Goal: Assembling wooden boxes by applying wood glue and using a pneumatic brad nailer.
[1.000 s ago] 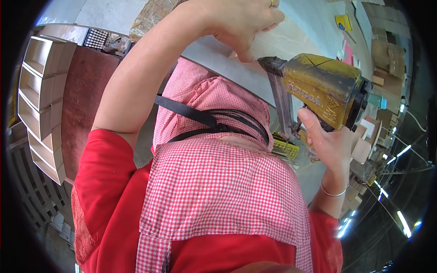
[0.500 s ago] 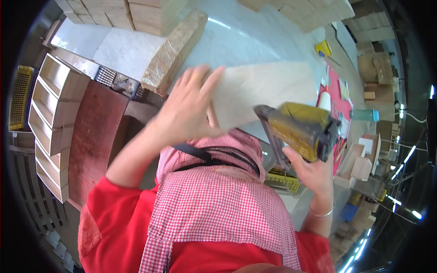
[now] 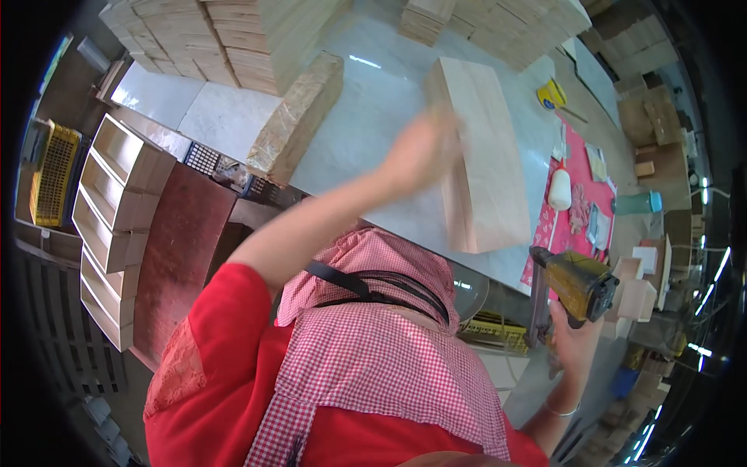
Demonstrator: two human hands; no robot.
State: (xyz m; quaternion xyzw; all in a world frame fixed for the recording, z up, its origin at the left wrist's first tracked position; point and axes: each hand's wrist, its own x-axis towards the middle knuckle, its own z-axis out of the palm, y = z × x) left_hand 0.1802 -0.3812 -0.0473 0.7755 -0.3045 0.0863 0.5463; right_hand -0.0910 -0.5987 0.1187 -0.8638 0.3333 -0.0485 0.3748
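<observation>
A pale wooden box (image 3: 490, 148) lies lengthwise on the white tabletop, its smooth face up. My left hand (image 3: 424, 152) reaches across to the box's left edge, its fingers smeared by motion. Whether it grips or only touches the wood cannot be made out. To the right of the box, my right hand (image 3: 576, 338) is closed round the handle of a yellow and black nail gun (image 3: 574, 282). The tool is held off the tabletop, its nose toward the box's near end.
A tape-wrapped block (image 3: 299, 117) lies left of the box. Wood stacks (image 3: 233, 39) stand at the back. On a pink cloth (image 3: 545, 226) is a white bottle (image 3: 559, 189); a yellow tub (image 3: 551, 95) sits beyond. Wooden trays (image 3: 113, 187) stand stacked at left.
The wooden box has turned from lying crosswise near me to lengthwise on the table. My left hand moved forward and right. My right hand carried the nail gun right and nearer to me.
</observation>
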